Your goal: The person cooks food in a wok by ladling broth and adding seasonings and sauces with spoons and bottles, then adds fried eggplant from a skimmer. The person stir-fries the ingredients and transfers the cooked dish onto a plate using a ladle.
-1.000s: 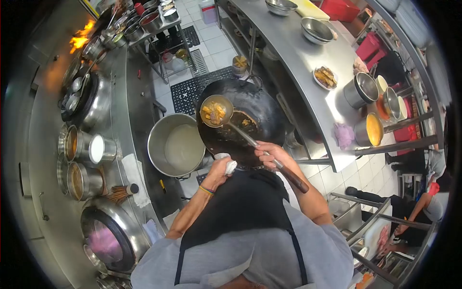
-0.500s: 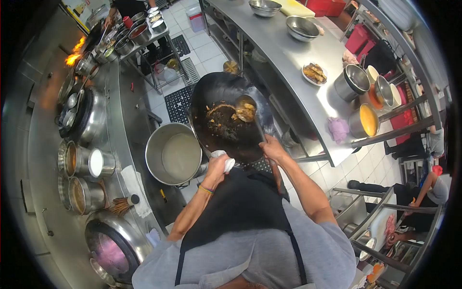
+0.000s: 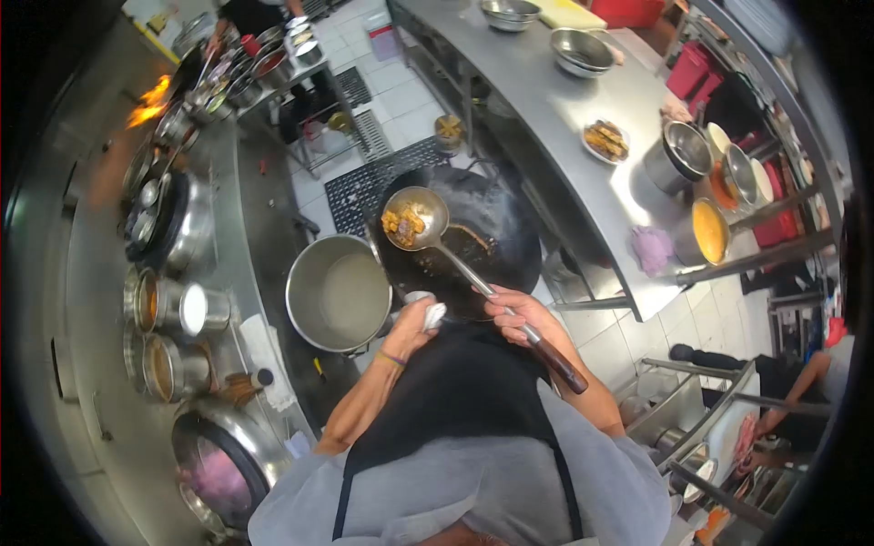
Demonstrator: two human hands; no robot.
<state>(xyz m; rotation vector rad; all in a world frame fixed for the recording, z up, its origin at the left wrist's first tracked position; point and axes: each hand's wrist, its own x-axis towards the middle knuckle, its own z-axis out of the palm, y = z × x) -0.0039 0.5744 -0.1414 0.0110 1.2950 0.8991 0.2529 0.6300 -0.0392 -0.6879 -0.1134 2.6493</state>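
My right hand (image 3: 523,318) is closed round the handle of a long ladle (image 3: 465,269), whose brown wooden end sticks out toward my forearm. In the ladle's bowl lie yellow-brown food pieces (image 3: 402,226). The bowl is over the left part of a large black wok (image 3: 501,214), which has brown bits and a dark liquid inside. My left hand (image 3: 411,329) is closed on a white cloth (image 3: 434,315) at the wok's near left edge; the cloth and hand hide what is beneath them.
Left of the wok stands a big steel pot (image 3: 339,293) with cloudy liquid. A steel counter (image 3: 583,155) on the right bears a plate of fried pieces (image 3: 605,142). A flame (image 3: 148,103) burns at the far left. Co-workers' hands and arms show at the top left and lower right.
Half a second ago the ladle was low in the wok's right part; now it is up and left with food in its bowl. The wok sits lower in view. My left hand still grips the cloth.
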